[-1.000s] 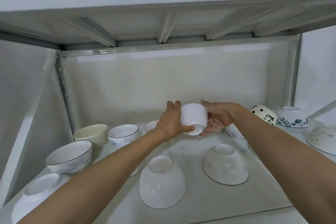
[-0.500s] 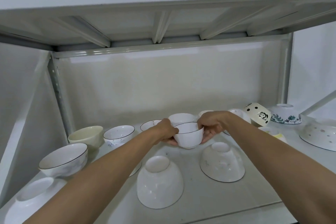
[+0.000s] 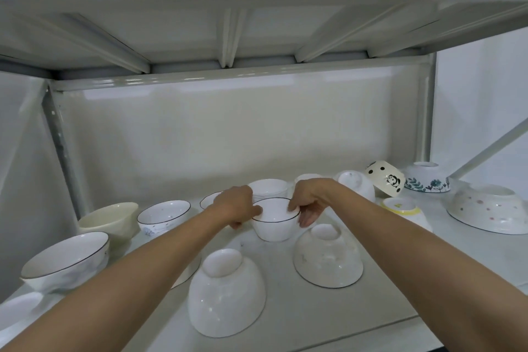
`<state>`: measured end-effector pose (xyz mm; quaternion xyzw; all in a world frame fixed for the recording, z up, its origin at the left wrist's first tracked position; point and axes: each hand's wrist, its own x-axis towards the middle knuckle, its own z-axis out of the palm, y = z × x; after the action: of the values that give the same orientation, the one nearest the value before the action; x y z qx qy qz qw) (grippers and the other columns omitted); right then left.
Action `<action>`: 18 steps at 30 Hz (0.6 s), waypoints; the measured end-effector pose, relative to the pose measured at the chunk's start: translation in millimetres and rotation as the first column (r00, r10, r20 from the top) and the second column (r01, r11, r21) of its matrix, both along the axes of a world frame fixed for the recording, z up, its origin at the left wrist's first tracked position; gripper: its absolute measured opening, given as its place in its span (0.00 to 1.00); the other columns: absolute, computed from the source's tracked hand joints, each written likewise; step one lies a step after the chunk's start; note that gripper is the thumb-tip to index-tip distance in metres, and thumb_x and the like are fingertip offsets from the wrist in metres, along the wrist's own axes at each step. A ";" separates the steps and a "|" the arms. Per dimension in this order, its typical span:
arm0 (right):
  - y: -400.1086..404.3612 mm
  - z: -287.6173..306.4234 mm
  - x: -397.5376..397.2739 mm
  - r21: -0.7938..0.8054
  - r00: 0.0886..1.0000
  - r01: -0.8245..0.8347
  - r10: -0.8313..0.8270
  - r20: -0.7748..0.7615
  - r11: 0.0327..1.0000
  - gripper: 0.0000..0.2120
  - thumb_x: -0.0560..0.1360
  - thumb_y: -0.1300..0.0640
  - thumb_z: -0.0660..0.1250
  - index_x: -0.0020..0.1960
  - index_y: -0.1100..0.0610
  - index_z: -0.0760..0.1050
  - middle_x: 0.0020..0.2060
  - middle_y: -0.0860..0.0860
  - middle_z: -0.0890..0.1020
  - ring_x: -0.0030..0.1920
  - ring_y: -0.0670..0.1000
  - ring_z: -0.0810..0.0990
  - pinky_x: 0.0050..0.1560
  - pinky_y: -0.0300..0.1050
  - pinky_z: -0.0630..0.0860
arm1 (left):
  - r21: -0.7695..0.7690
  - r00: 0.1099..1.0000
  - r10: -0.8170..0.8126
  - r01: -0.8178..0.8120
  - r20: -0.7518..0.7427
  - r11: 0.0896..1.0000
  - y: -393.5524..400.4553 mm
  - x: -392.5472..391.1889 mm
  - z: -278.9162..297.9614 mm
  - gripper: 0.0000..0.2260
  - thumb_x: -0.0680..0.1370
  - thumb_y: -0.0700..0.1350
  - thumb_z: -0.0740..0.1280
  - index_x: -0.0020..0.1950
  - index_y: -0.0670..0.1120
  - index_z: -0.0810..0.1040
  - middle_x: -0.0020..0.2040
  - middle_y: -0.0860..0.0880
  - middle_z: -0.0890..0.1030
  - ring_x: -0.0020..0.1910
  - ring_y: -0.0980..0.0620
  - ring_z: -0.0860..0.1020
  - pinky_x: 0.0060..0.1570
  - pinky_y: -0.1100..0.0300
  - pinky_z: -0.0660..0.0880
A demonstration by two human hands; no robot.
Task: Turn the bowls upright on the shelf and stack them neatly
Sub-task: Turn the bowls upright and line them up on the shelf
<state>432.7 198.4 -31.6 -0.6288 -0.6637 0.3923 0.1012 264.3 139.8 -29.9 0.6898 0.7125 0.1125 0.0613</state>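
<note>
On the white metal shelf (image 3: 285, 320), a cream ceramic bowl (image 3: 110, 218) stands upright at far left; the left hand (image 3: 237, 206) and right hand (image 3: 310, 200) both pinch the rim of a small white black-rimmed bowl (image 3: 275, 223), upright at mid-shelf; a panda-print bowl (image 3: 385, 181) tilts at right.

You look into a kitchen or pantry storage rack: a white metal shelf (image 3: 285, 308) with a slotted upright (image 3: 61, 151), a ribbed shelf overhead, glossy white walls, and many household rice bowls (image 3: 328, 257) spread left to right.
</note>
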 end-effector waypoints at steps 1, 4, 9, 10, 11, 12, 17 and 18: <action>2.4 3.7 2.4 0.025 1.000 0.012 -0.013 0.013 1.000 0.10 0.79 0.59 0.63 0.51 0.68 0.71 0.36 0.63 0.79 0.31 0.57 0.81 0.33 0.48 0.81 | 0.081 0.991 0.020 -0.009 -0.133 0.997 -0.3 2.4 5.2 0.11 0.77 0.52 0.63 0.45 0.44 0.71 0.45 0.46 0.81 0.43 0.43 0.81 0.46 0.57 0.75; 10.0 19.4 16.8 0.140 0.997 0.068 -0.071 0.016 0.988 0.13 0.80 0.54 0.61 0.43 0.63 0.74 0.34 0.60 0.80 0.28 0.55 0.78 0.28 0.43 0.78 | 0.263 0.974 0.033 0.029 -0.226 0.964 8.7 16.5 18.3 0.15 0.78 0.55 0.61 0.57 0.45 0.76 0.58 0.47 0.79 0.57 0.46 0.77 0.50 0.56 0.71; 27.3 38.2 68.4 0.428 0.977 0.204 -0.212 -0.030 0.881 0.07 0.75 0.60 0.61 0.41 0.62 0.74 0.30 0.58 0.79 0.27 0.56 0.78 0.33 0.44 0.78 | 0.228 0.976 -0.151 0.113 0.156 0.967 33.0 69.0 30.8 0.11 0.78 0.52 0.64 0.50 0.45 0.77 0.47 0.46 0.79 0.50 0.44 0.81 0.48 0.52 0.79; 28.9 40.1 80.8 0.480 0.972 0.209 -0.235 -0.005 0.852 0.06 0.74 0.61 0.60 0.40 0.62 0.72 0.30 0.57 0.79 0.28 0.57 0.78 0.36 0.46 0.78 | 0.189 0.955 -0.177 0.133 0.238 0.973 37.7 80.1 31.0 0.11 0.78 0.51 0.64 0.50 0.44 0.77 0.46 0.45 0.79 0.46 0.43 0.81 0.46 0.52 0.80; 30.1 42.1 94.3 0.522 0.965 0.212 -0.262 0.023 0.826 0.06 0.73 0.61 0.59 0.39 0.61 0.70 0.30 0.56 0.78 0.28 0.56 0.78 0.36 0.44 0.77 | 0.144 0.937 -0.189 0.152 0.293 0.978 43.0 91.8 30.4 0.11 0.79 0.51 0.64 0.50 0.43 0.76 0.46 0.43 0.78 0.42 0.44 0.81 0.43 0.52 0.80; 31.5 43.6 107.3 0.553 0.957 0.212 -0.287 0.052 0.806 0.06 0.73 0.61 0.59 0.38 0.60 0.69 0.30 0.55 0.77 0.28 0.55 0.77 0.34 0.41 0.74 | 0.100 0.923 -0.189 0.165 0.334 0.981 48.4 102.6 28.9 0.11 0.79 0.51 0.63 0.50 0.42 0.74 0.47 0.42 0.78 0.39 0.45 0.80 0.41 0.53 0.80; 47.6 39.1 155.9 0.544 0.929 0.184 -0.325 0.174 0.819 0.09 0.75 0.59 0.58 0.36 0.59 0.67 0.31 0.54 0.76 0.25 0.53 0.76 0.32 0.40 0.73 | -0.102 0.861 -0.072 0.141 0.503 0.985 82.2 144.0 16.4 0.22 0.80 0.54 0.62 0.60 0.35 0.70 0.41 0.44 0.74 0.41 0.42 0.81 0.50 0.45 0.81; 50.9 36.8 160.9 0.527 0.933 0.169 -0.307 0.186 0.833 0.10 0.76 0.57 0.58 0.37 0.59 0.67 0.32 0.55 0.77 0.25 0.53 0.77 0.32 0.41 0.75 | -0.144 0.852 -0.036 0.129 0.523 0.981 88.1 149.7 13.6 0.25 0.80 0.56 0.61 0.64 0.35 0.68 0.43 0.44 0.74 0.41 0.41 0.82 0.51 0.45 0.81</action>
<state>593.6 249.3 5.2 -0.7052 -0.6658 0.1029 0.2210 414.1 227.9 -16.3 0.6562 0.6464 0.2286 0.3152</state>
